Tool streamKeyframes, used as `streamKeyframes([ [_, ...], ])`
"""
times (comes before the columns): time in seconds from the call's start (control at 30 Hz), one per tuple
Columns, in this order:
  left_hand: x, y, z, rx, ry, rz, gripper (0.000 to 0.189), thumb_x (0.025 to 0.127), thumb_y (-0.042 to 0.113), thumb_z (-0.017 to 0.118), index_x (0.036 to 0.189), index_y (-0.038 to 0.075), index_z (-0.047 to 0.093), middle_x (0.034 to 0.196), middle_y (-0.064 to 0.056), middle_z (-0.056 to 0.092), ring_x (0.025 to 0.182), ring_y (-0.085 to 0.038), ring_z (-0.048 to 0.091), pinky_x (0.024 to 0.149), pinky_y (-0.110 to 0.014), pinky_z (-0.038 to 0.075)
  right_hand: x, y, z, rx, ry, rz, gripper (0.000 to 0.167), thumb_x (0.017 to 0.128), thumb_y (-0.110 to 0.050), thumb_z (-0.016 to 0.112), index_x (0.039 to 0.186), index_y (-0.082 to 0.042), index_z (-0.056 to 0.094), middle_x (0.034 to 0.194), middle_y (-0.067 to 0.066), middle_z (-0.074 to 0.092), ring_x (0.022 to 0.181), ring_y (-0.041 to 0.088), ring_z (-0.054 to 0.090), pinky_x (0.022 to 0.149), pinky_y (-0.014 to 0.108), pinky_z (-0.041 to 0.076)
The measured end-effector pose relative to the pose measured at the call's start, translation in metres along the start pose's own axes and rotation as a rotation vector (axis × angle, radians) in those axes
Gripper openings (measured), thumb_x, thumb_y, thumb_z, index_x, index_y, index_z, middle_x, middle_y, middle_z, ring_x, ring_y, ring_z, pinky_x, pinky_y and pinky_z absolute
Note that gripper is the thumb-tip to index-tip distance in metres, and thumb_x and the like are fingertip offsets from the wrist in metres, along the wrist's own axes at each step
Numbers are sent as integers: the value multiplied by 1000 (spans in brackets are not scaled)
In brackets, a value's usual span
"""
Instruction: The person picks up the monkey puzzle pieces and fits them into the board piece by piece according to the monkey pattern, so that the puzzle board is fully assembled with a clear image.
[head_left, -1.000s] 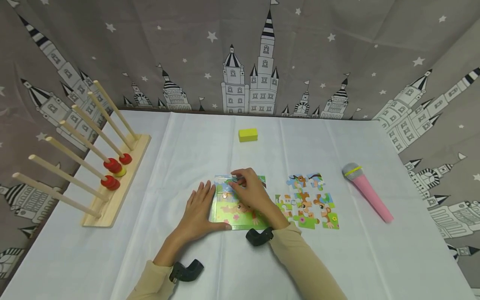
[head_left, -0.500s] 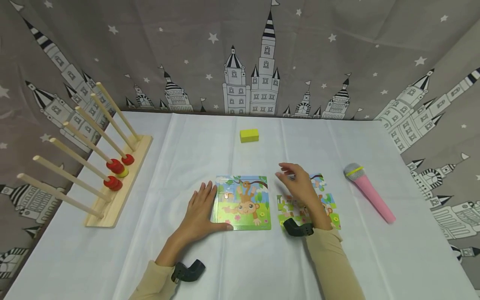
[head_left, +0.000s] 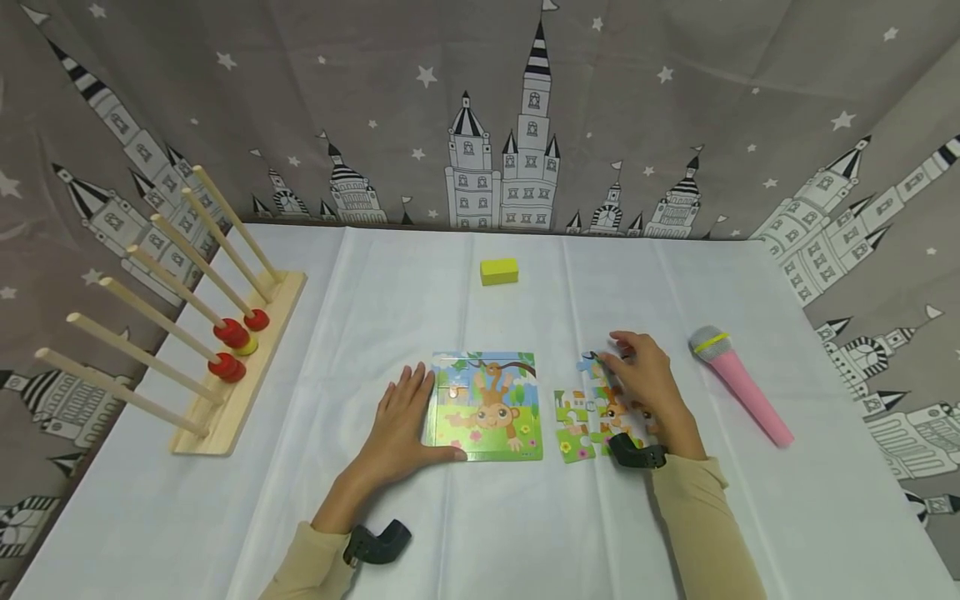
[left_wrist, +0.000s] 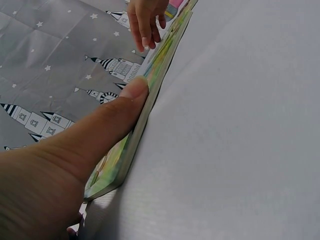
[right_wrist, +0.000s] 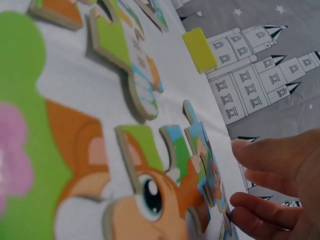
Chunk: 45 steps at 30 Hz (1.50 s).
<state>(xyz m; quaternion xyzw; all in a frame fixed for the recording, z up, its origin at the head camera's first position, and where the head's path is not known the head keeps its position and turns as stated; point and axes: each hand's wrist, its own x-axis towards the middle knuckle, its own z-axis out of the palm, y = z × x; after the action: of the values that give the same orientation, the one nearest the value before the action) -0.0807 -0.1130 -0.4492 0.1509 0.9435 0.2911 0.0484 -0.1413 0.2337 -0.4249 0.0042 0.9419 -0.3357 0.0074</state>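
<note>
A square puzzle board with a monkey picture lies mid-table. My left hand rests along its left side, fingers straight, with the thumb on its near edge in the left wrist view. To the board's right lie several loose jigsaw pieces. My right hand is over the upper right of these pieces and hides part of them. In the right wrist view its thumb and fingers are apart, with nothing seen between them; the lower fingertips are close to the far pieces. Whether they touch a piece I cannot tell.
A wooden peg stand with red and yellow rings is at the left. A yellow block sits beyond the board. To the right lies a pink toy microphone. A grey castle-print curtain hangs behind the white table.
My right hand has moved from above the puzzle board rightward to the loose pieces, and its thumb and fingers have spread apart. The left hand has stayed in place against the board.
</note>
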Motion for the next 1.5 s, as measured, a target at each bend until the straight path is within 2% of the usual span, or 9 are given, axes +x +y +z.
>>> streamKeyframes([
  [0.17,0,-1,0,0,0,2,116,59,53,77,143,-2,20,152,-18,13,141,-35,4,112,-52,6,-2,3,1,-5,-7,-27,47,88,-27,59,126,0,50,115,21,54,103,34,51,87,48,43],
  [0.4,-1,0,-1,-13,5,19,115,59,51,78,143,-2,19,151,-19,13,141,-36,4,112,-54,6,-3,6,4,-63,-30,-76,55,83,-29,65,127,0,49,121,25,50,109,40,45,90,57,32],
  [0.63,-1,-1,0,-11,3,19,115,60,52,77,143,-2,19,151,-19,13,141,-36,4,112,-54,6,-7,4,11,-123,-11,-45,58,81,-34,66,126,-2,50,123,26,44,113,42,38,92,58,26],
  [1.0,0,0,0,-3,7,13,115,59,52,77,143,-2,19,151,-19,13,141,-36,5,112,-53,6,-6,1,13,-73,14,4,56,78,-32,69,121,0,53,123,26,44,113,42,36,93,57,24],
  [1.17,-1,0,0,2,12,15,115,59,51,78,143,-2,20,151,-19,14,141,-36,5,112,-53,7,-7,2,15,2,44,-8,58,76,-28,73,121,0,50,117,23,50,109,37,41,93,52,28],
  [1.3,0,0,0,12,16,22,114,59,51,78,143,-2,20,151,-19,14,140,-36,6,112,-54,8,-8,3,16,51,57,-30,59,75,-26,74,122,-2,48,109,19,55,91,28,49,79,39,41],
  [1.4,0,0,0,15,18,24,114,59,52,78,143,-2,21,151,-19,14,140,-36,6,112,-54,8,-9,2,16,69,68,-37,57,75,-25,74,122,-5,48,104,16,58,81,22,50,69,30,42],
  [1.5,0,-1,0,10,19,29,114,59,52,78,143,-2,21,151,-20,15,140,-36,7,111,-54,8,-11,2,17,83,91,-39,51,77,-22,72,120,-7,51,101,14,59,78,20,51,67,28,42],
])
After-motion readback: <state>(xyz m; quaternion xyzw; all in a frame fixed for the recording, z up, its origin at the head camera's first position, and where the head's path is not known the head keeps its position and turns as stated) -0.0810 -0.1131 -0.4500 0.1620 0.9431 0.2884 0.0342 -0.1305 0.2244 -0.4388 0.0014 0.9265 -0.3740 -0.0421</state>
